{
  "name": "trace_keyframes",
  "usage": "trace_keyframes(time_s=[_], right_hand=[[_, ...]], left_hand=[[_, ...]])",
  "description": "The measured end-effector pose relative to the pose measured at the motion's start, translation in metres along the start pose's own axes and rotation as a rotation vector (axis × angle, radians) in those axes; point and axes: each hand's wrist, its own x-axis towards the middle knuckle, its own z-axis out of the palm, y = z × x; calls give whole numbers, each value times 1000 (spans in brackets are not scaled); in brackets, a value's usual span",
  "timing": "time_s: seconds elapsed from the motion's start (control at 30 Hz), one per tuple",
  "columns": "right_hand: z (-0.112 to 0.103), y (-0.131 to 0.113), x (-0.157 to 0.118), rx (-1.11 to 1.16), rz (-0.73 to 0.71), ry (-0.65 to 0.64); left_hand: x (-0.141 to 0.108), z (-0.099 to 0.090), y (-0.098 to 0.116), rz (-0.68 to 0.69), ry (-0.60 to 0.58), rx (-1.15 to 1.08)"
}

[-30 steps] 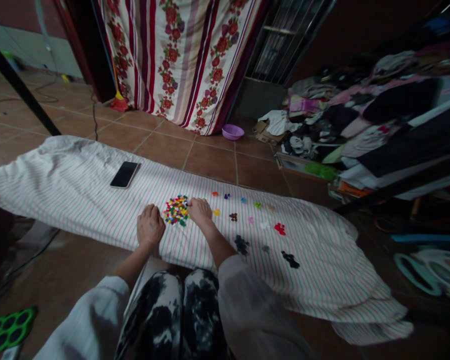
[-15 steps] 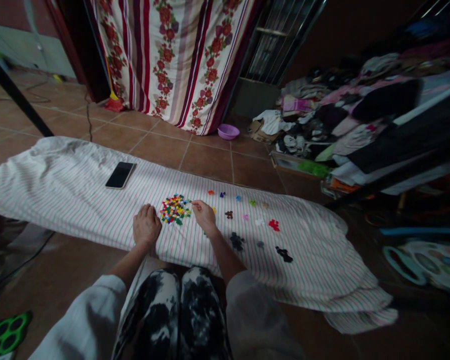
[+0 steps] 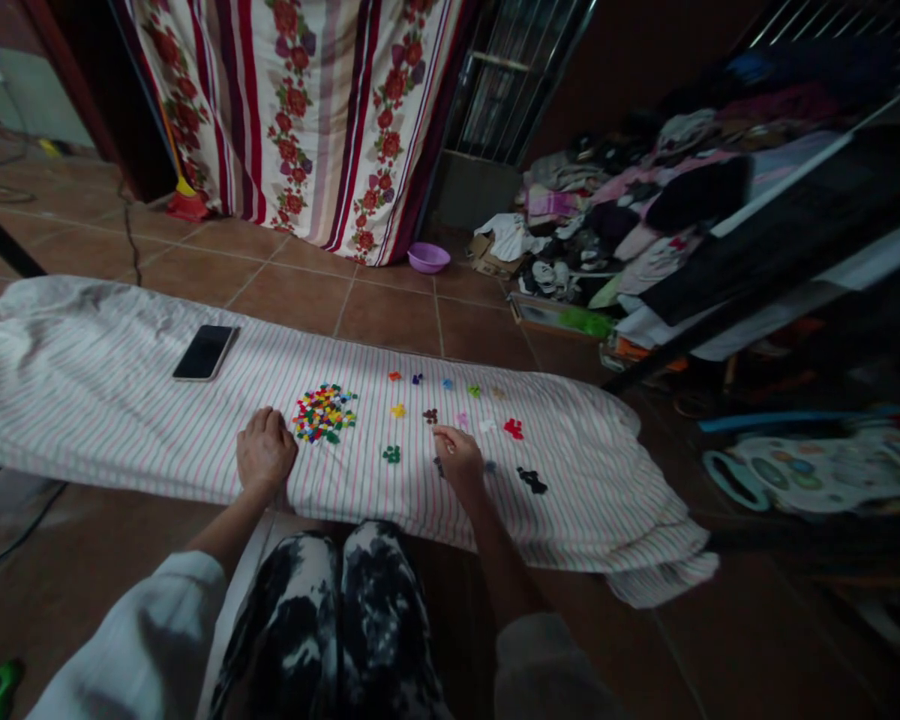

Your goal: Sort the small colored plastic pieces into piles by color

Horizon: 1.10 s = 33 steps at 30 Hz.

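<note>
A heap of small mixed-colour pieces [image 3: 324, 413] lies on the striped cloth [image 3: 352, 490]. My left hand [image 3: 265, 447] rests closed on the cloth just left of the heap; whatever it holds, if anything, is hidden. Over the sorted piles is my right hand [image 3: 457, 455], its fingers pinched beside the brown pile [image 3: 430, 416]; anything between them is too small to name. Around it sit small groups: yellow [image 3: 397, 410], green [image 3: 391, 454], red [image 3: 514, 429], black [image 3: 532, 480], orange [image 3: 394, 376] and light green [image 3: 474, 391]. The hand partly covers a dark pile.
A phone [image 3: 205, 352] lies on the cloth at the left. Beyond the cloth are a purple basin [image 3: 429, 257], a floral curtain [image 3: 292, 120] and a broom [image 3: 187, 202] on the tiled floor. Clothes [image 3: 645, 200] are heaped at the right.
My right hand has moved right, from the heap's edge to the brown pile, uncovering the yellow and green piles. The whole view has shifted; my left hand stays beside the heap.
</note>
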Motion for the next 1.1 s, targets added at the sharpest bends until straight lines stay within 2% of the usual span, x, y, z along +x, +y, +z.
trace_keyframes(time_s=[0.2, 0.43, 0.8, 0.97, 1.1], right_hand=[[-21, 18, -18, -92, 58, -39], [-24, 18, -29, -95, 63, -132], [-26, 18, -27, -118, 72, -110], [-18, 12, -16, -135, 71, -59], [5, -8, 2, -78, -12, -71]], left_hand=[[0, 2, -2, 1, -21, 16], [1, 6, -5, 10, -7, 21], [1, 6, -5, 18, 2, 36], [1, 6, -4, -1, 7, 36], [1, 7, -3, 2, 7, 27]])
